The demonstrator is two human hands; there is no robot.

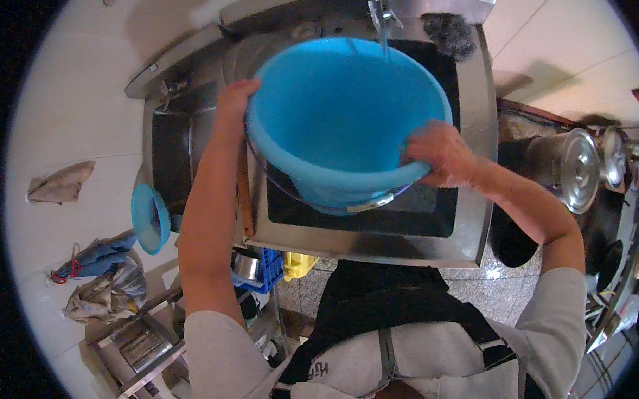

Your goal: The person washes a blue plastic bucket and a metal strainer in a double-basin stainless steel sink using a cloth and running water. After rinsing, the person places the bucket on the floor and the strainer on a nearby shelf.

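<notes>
A large blue plastic bucket (349, 105) is tilted over the right basin of a stainless-steel sink (370, 249), its mouth towards me. From the tap (377, 14), water runs down at the bucket's far rim. My left hand (238, 99) grips the rim on the left side, its fingers mostly hidden behind the wall. My right hand (442, 153), slightly blurred, is at the near right rim, with its fingers reaching inside. The bucket's wire handle (372, 202) hangs down along the near side.
A dark mesh scourer (449, 36) lies at the sink's far right corner. Left of the bucket is a second basin (170, 157), with a wooden stick (244, 197) between the basins. A small blue basin (150, 219) hangs by the left wall. A lidded metal pot (574, 169) stands at right.
</notes>
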